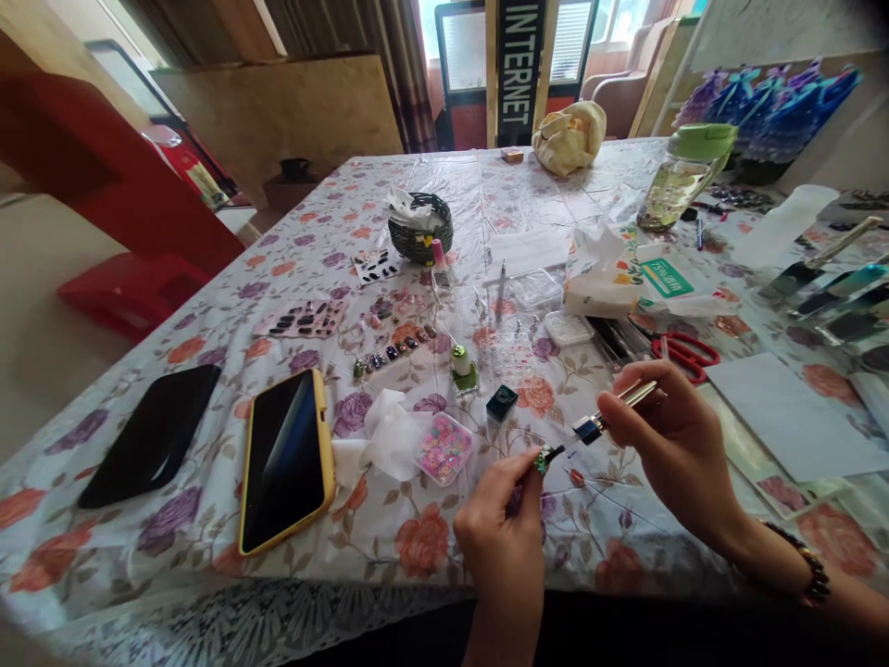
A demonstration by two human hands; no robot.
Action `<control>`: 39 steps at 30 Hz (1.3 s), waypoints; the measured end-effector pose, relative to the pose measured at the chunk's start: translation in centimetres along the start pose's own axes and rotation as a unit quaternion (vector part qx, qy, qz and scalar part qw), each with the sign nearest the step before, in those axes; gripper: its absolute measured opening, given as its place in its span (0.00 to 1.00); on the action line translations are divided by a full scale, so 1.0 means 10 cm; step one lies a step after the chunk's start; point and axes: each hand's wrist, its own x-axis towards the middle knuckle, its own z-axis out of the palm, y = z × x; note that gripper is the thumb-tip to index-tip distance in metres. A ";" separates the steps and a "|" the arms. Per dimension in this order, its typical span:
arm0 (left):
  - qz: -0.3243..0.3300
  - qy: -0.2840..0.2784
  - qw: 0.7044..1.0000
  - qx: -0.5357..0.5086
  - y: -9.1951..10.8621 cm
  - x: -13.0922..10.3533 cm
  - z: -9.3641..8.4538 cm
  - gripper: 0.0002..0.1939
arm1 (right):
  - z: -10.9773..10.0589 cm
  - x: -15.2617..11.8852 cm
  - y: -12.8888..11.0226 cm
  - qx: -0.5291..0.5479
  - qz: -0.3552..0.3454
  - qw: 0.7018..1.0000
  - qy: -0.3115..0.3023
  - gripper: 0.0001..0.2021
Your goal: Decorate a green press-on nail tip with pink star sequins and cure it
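Observation:
My left hand (504, 505) is near the table's front edge, pinching a small green decorated piece (542, 461) that looks like a false nail. My right hand (677, 454) grips a nail polish brush (590, 426) with a shiny silver handle. Its dark bristle tip reaches the green piece; whether it touches cannot be made out. Just beyond my hands sits a small dark square block (501, 403). A green nail polish bottle (464, 371) with a white and green top stands behind it. Several decorated false nails (394, 352) lie in a row to the left.
Two phones, one black (153, 435) and one in a yellow case (286, 463), lie left. A box of pink beads (444, 449) rests beside crumpled tissue (393, 426). Red scissors (687, 357), a tissue pack (603, 278) and a lidded jug (684, 176) are right; a dark basket (420, 241) stands behind.

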 end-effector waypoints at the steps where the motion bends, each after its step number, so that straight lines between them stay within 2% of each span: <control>1: -0.001 -0.001 1.000 -0.002 0.00 0.00 0.00 0.08 | 0.01 0.00 0.00 -0.011 -0.008 1.000 -0.004 0.08; 6: -0.004 -0.007 1.000 -0.010 -0.01 0.00 0.01 0.09 | 0.03 -0.01 0.00 -0.045 -0.051 0.997 -0.032 0.08; 12: 0.004 -0.004 1.000 -0.011 0.00 0.00 0.01 0.10 | 0.02 -0.02 0.05 -0.072 -0.065 0.994 -0.046 0.09; 27: 0.002 -0.007 1.000 0.003 0.01 0.01 0.00 0.09 | -0.12 0.04 0.03 -0.070 -0.072 0.994 0.034 0.09; 34: -0.010 -0.004 1.000 0.000 0.00 0.01 0.00 0.09 | 0.00 -0.05 0.02 -0.064 -0.094 0.993 -0.023 0.09; 39: -0.023 -0.004 1.000 -0.003 0.00 0.00 0.00 0.08 | -0.02 -0.05 0.08 -0.078 -0.092 0.993 -0.009 0.10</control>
